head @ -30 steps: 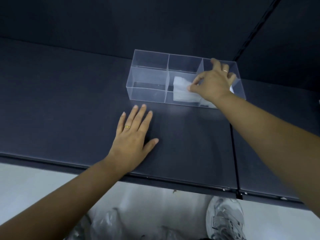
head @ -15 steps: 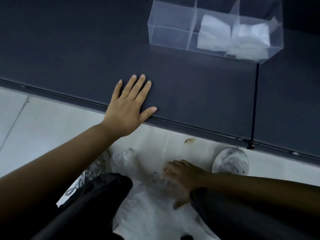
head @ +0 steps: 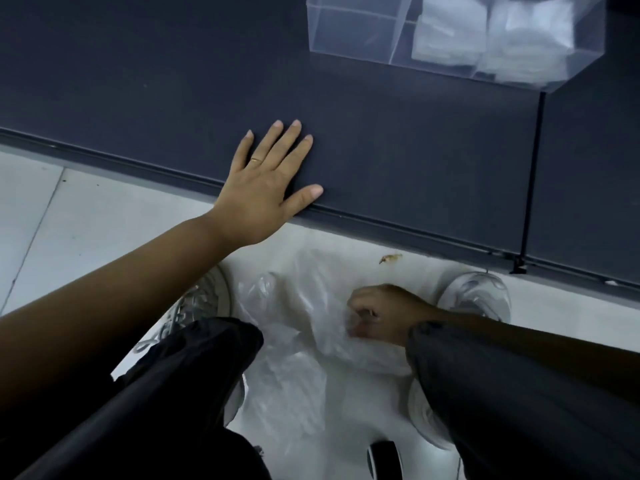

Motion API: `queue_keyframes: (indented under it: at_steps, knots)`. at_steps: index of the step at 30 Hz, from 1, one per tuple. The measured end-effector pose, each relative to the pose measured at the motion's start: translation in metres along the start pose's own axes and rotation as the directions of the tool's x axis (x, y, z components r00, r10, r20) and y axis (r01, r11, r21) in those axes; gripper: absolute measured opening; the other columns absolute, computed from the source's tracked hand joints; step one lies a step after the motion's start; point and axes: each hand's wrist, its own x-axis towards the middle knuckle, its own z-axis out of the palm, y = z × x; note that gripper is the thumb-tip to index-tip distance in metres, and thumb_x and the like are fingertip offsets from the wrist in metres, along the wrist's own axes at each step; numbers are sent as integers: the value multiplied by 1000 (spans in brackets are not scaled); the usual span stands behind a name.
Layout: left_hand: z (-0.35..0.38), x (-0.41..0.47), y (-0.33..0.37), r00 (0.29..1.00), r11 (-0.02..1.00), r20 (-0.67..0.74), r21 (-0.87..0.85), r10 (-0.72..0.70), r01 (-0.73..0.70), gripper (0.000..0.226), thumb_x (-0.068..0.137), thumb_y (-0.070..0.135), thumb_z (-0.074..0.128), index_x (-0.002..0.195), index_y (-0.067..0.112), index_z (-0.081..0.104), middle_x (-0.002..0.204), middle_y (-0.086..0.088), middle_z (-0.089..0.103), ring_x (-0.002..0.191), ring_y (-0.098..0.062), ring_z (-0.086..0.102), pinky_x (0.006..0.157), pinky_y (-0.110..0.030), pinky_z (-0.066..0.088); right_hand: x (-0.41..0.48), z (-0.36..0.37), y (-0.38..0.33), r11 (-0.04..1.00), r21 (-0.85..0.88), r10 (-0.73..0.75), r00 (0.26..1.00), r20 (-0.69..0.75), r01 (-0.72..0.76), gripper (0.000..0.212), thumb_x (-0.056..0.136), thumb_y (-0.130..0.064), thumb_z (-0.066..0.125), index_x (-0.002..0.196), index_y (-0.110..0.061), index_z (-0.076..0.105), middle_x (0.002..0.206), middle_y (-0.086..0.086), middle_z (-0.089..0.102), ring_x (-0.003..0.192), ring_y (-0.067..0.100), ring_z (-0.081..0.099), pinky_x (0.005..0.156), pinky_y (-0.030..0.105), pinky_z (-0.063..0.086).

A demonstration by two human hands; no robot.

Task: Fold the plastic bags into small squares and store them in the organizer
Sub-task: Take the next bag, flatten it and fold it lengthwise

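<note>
Here, in the head view, the dark table is filling the top half of the picture. The clear organizer is sitting on the dark table, far back and toward its right side, and the top of the picture is cutting it off. Folded white bags are standing in the organizer's middle section. More folded bags are packing the section to the right. A thin seam is running across the dark table from back to front, starting under the organizer's right corner.

The left hand is lying flat on the dark table, right at its near edge. Its fingers are straight and a little spread, and the thumb is pointing along the edge. It is holding nothing. A gold ring is shining on one finger.

The right hand is down below the dark table, in front of its near edge, close to the pale floor. Its fingers are curling into a fist and gripping a clear plastic bag. Loose bags are lying in a heap on the floor, farther out from the dark table's edge. A small brown scrap is lying on the floor just in front of that edge.

A left shoe and a right shoe are standing on the floor in front of the dark table, one on each side of the heap. Dark trouser legs are filling the bottom, farthest from the dark table.
</note>
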Motion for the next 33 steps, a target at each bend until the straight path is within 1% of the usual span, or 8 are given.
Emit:
queue_keyframes:
  at_steps: [7,11,16,19,21,24,26,33]
  knots:
    - [-55,-16,19,921,404,329,-887,211,224,52,84,58,59,128,30,59,126,9,64,119,-7,57,92,-25,48,-17,-100,-55,831,506,-41,933,-357,231,16,90,-10,62,76,-11,69,70,-8,68,64,2,60,58,18,49]
    - [-55,-6,34,967,252,254,-934,-31,253,13,73,25,74,84,18,77,78,-4,74,68,-13,69,60,-22,52,-19,-136,-49,769,624,188,883,-430,140,31,92,-14,59,67,-22,74,65,-6,69,59,5,63,52,14,47]
    - [-52,15,30,942,257,284,-911,-176,323,15,74,28,75,79,14,76,73,-5,74,62,-13,68,52,-21,51,-15,-160,-24,806,575,395,596,-699,141,28,93,-52,51,98,-28,64,108,-3,66,99,12,59,86,25,47]
    - [-52,25,36,939,274,329,-899,-96,343,19,72,30,75,84,15,76,79,-4,75,67,-12,71,55,-18,51,-19,-165,-30,932,317,55,796,-602,176,65,74,-67,60,132,-54,36,147,-19,36,130,-5,38,102,12,37]
    - [-53,29,37,938,283,346,-896,-39,342,21,70,30,75,87,17,77,83,-4,76,72,-13,72,59,-18,52,-18,-161,-32,983,88,-87,822,-563,164,76,73,-52,75,137,-54,34,136,-20,48,123,-5,47,98,10,40]
    - [-53,33,30,936,250,349,-904,-40,347,26,64,28,79,86,16,75,90,-9,75,83,-22,72,69,-25,56,-12,-162,-30,927,250,-34,730,-683,278,24,76,-30,73,96,-18,70,80,2,69,71,10,63,69,20,51]
    - [-53,34,22,937,162,345,-923,-55,349,19,64,22,79,82,17,73,90,-11,74,83,-23,71,70,-25,55,-15,-166,-22,867,355,43,658,-752,349,30,76,-32,70,70,-3,63,63,12,54,58,15,51,58,19,46]
    - [-52,40,-11,912,-204,391,-910,-126,362,36,77,13,64,111,5,70,111,-14,68,97,-23,62,88,-34,55,-29,-178,8,517,723,445,578,-684,458,27,75,-39,65,73,-13,73,77,5,73,69,14,68,67,25,57]
